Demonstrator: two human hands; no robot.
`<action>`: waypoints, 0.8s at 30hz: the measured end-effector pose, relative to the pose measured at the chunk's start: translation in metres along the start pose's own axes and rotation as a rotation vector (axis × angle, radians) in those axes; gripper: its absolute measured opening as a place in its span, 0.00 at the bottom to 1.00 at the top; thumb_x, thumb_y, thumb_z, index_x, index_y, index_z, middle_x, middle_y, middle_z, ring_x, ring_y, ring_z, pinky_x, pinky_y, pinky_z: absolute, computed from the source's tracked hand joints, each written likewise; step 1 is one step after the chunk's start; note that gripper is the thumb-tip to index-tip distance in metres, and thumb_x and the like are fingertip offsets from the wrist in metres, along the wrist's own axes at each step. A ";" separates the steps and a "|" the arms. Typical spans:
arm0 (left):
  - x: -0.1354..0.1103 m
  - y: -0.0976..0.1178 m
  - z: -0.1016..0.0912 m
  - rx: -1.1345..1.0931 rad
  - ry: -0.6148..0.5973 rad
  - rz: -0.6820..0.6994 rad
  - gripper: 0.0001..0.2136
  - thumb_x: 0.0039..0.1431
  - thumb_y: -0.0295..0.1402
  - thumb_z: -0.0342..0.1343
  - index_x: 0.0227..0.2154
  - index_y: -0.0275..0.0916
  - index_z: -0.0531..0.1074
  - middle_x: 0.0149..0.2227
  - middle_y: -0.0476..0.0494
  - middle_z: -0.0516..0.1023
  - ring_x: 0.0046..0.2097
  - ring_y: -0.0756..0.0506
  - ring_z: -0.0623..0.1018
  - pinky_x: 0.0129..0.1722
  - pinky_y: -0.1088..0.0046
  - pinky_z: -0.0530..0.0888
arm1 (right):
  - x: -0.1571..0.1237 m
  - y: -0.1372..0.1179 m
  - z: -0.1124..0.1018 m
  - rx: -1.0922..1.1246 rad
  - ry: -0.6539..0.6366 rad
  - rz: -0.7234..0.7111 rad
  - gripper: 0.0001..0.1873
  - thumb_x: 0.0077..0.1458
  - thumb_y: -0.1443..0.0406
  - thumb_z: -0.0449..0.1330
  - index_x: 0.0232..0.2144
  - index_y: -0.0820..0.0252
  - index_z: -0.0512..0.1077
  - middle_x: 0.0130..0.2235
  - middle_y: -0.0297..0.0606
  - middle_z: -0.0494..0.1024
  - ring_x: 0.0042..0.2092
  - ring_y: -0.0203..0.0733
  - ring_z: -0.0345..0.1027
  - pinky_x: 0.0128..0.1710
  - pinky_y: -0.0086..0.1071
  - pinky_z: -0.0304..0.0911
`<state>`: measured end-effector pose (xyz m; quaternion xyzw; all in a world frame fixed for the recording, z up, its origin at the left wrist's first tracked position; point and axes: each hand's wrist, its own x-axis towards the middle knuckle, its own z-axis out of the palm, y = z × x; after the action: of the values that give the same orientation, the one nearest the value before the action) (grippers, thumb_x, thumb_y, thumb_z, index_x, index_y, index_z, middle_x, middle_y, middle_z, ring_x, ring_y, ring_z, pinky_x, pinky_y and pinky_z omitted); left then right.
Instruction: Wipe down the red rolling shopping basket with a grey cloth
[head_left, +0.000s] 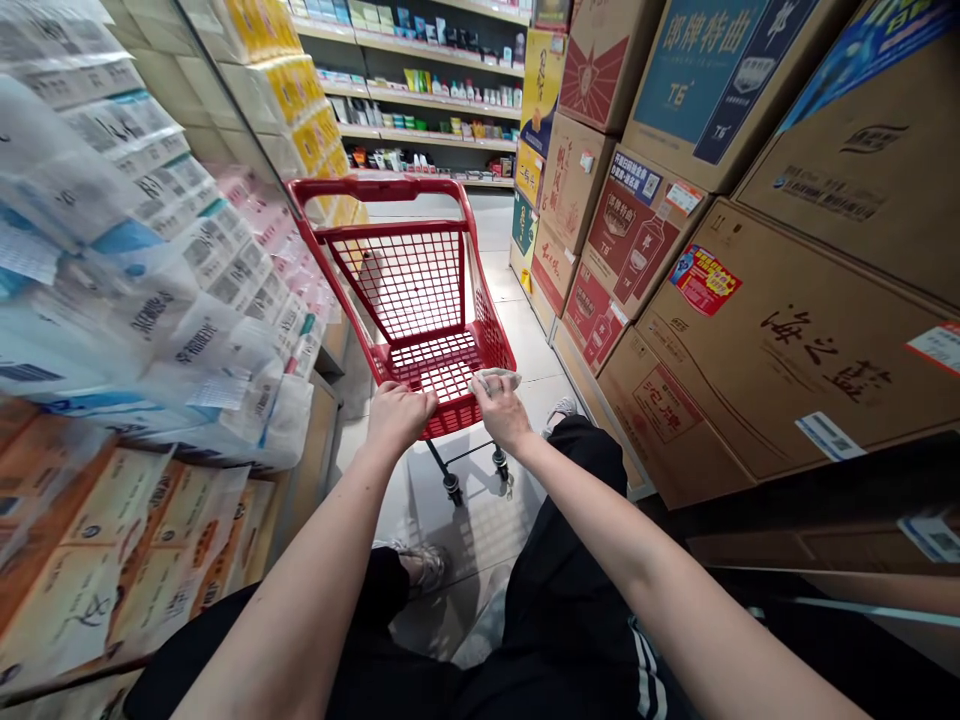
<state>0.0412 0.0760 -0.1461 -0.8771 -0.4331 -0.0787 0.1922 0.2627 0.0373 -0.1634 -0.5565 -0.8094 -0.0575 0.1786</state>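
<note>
A red plastic shopping cart stands in the aisle in front of me, its basket a lattice and its tall bar at the far side. My left hand is closed over the left part of its near rim, knuckles up. On the right part of that rim, my right hand is closed too. A small pale, crumpled-looking item shows at the right fingers; what it is I cannot make out. Through the grid of the basket, light floor shows. Black caster wheels sit below the near end.
Stacked cardboard cartons line the right side closely. Plastic-wrapped packs of paper goods rise on the left, with orange and cream packs lower down. Shelves of bottles and tubes cross the far end. My feet stand on pale floor tiles.
</note>
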 end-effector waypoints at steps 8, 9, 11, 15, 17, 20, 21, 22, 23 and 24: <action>0.001 0.002 -0.003 -0.006 0.019 -0.048 0.18 0.64 0.32 0.42 0.22 0.40 0.73 0.19 0.43 0.75 0.27 0.44 0.72 0.40 0.61 0.62 | -0.009 0.086 -0.013 0.095 0.039 0.231 0.25 0.65 0.71 0.46 0.61 0.57 0.67 0.53 0.50 0.69 0.52 0.49 0.65 0.48 0.37 0.67; 0.001 0.002 -0.003 -0.013 0.027 -0.069 0.20 0.65 0.33 0.42 0.20 0.40 0.72 0.19 0.42 0.75 0.27 0.44 0.72 0.40 0.61 0.62 | -0.015 0.093 -0.011 0.134 0.063 0.326 0.24 0.65 0.71 0.47 0.60 0.58 0.68 0.51 0.50 0.70 0.49 0.47 0.67 0.49 0.36 0.67; 0.002 0.002 -0.002 -0.020 0.035 -0.095 0.22 0.65 0.34 0.41 0.17 0.40 0.71 0.19 0.42 0.75 0.27 0.45 0.72 0.40 0.61 0.62 | -0.030 0.097 -0.001 0.218 0.111 0.489 0.22 0.65 0.69 0.48 0.57 0.60 0.71 0.50 0.49 0.71 0.46 0.44 0.70 0.49 0.35 0.67; 0.004 0.001 0.003 -0.041 0.022 -0.054 0.19 0.63 0.30 0.42 0.19 0.40 0.72 0.18 0.41 0.74 0.26 0.44 0.71 0.40 0.59 0.61 | -0.056 0.070 0.029 0.421 0.176 0.437 0.20 0.65 0.67 0.49 0.55 0.60 0.73 0.50 0.47 0.73 0.48 0.42 0.70 0.51 0.33 0.66; 0.005 0.002 0.004 -0.078 0.023 -0.067 0.19 0.62 0.30 0.42 0.19 0.40 0.72 0.18 0.40 0.74 0.26 0.43 0.71 0.40 0.59 0.61 | -0.058 0.046 0.043 0.514 0.239 0.386 0.20 0.66 0.66 0.49 0.55 0.62 0.73 0.49 0.47 0.74 0.49 0.42 0.70 0.53 0.32 0.65; 0.006 0.005 0.000 -0.122 0.020 -0.103 0.20 0.63 0.32 0.42 0.18 0.41 0.70 0.19 0.41 0.75 0.26 0.43 0.71 0.41 0.59 0.61 | -0.048 0.013 0.056 0.568 0.301 0.400 0.19 0.66 0.66 0.48 0.53 0.63 0.73 0.50 0.48 0.73 0.51 0.43 0.69 0.55 0.34 0.64; 0.007 0.006 -0.002 -0.128 0.017 -0.108 0.20 0.63 0.33 0.42 0.18 0.41 0.70 0.19 0.41 0.75 0.27 0.44 0.71 0.41 0.59 0.61 | -0.044 0.006 0.059 0.563 0.301 0.422 0.19 0.65 0.67 0.48 0.53 0.63 0.73 0.50 0.49 0.72 0.52 0.44 0.69 0.55 0.35 0.64; 0.007 0.007 -0.004 -0.131 0.013 -0.112 0.20 0.63 0.33 0.41 0.18 0.41 0.70 0.19 0.42 0.75 0.27 0.44 0.71 0.41 0.59 0.62 | -0.040 0.000 0.062 0.549 0.292 0.444 0.20 0.65 0.68 0.48 0.53 0.63 0.73 0.51 0.50 0.72 0.52 0.44 0.68 0.55 0.35 0.64; 0.007 0.008 -0.005 -0.132 0.011 -0.116 0.19 0.63 0.33 0.41 0.18 0.41 0.70 0.19 0.42 0.75 0.27 0.44 0.70 0.41 0.59 0.62 | -0.037 -0.003 0.063 0.529 0.276 0.464 0.20 0.65 0.69 0.48 0.53 0.63 0.73 0.51 0.50 0.71 0.52 0.45 0.68 0.55 0.36 0.64; 0.008 0.009 -0.006 -0.133 0.010 -0.121 0.20 0.63 0.33 0.41 0.18 0.41 0.70 0.19 0.42 0.75 0.27 0.44 0.70 0.41 0.59 0.62 | -0.035 -0.005 0.064 0.509 0.255 0.477 0.20 0.65 0.69 0.48 0.54 0.63 0.73 0.51 0.51 0.70 0.53 0.46 0.67 0.54 0.36 0.64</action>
<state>0.0527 0.0743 -0.1404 -0.8597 -0.4782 -0.1230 0.1307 0.2549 0.0234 -0.2349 -0.6558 -0.6165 0.1198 0.4191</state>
